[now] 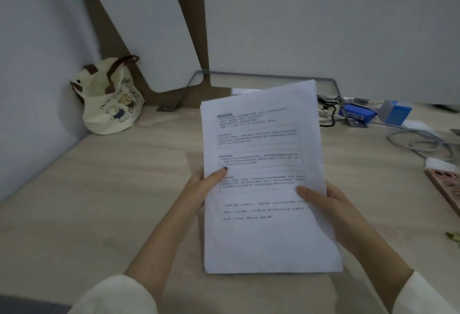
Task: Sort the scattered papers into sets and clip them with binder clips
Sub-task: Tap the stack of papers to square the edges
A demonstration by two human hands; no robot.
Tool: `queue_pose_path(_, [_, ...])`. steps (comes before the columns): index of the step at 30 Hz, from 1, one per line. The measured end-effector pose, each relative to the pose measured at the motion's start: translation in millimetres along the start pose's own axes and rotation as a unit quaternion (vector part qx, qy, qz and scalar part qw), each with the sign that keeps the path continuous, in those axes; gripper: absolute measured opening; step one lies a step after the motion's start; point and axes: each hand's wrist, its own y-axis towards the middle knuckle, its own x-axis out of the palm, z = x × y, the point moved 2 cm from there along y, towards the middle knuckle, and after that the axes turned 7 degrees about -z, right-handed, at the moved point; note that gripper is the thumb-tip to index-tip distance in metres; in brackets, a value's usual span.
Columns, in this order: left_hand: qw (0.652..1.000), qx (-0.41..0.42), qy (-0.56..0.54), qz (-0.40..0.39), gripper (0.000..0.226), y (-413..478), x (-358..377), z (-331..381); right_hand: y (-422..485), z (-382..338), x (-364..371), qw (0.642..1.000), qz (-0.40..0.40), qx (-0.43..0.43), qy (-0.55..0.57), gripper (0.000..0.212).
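Both hands pinching one paper stack above the desk, no clip on it yet.

The left hand [201,189] presses its thumb on the left margin of the paper stack [266,179], fingers hidden behind; the right hand [331,204] holds the right margin the same way, so both are closed on the stack, which is tilted up off the desk [112,189]. The sheet edges at the top corner look slightly fanned, so a loose pinch could let pages slide or mix sets before clipping. No binder clip is clearly visible; a small object at the frame's right edge is too cut off to tell. Left of the stack the desk lies open as far as the tote bag [109,97]; right of the stack, cables [418,142] and a blue box [358,114] crowd the surface, so squaring the sheets seems safer on the left.
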Motion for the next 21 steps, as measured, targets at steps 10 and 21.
queue_pose_path(10, [0.970, 0.232, 0.047, 0.062, 0.029, -14.1, -1.1, 43.3, 16.3, -54.0, 11.0, 0.988, -0.022, -0.131, -0.079, 0.039])
queue_pose_path(21, [0.974, 0.207, 0.033, 0.084, 0.029, -18.7, -6.4, 27.2, 22.9, -46.1, 22.6, 0.990, -0.054, -0.093, -0.089, 0.034])
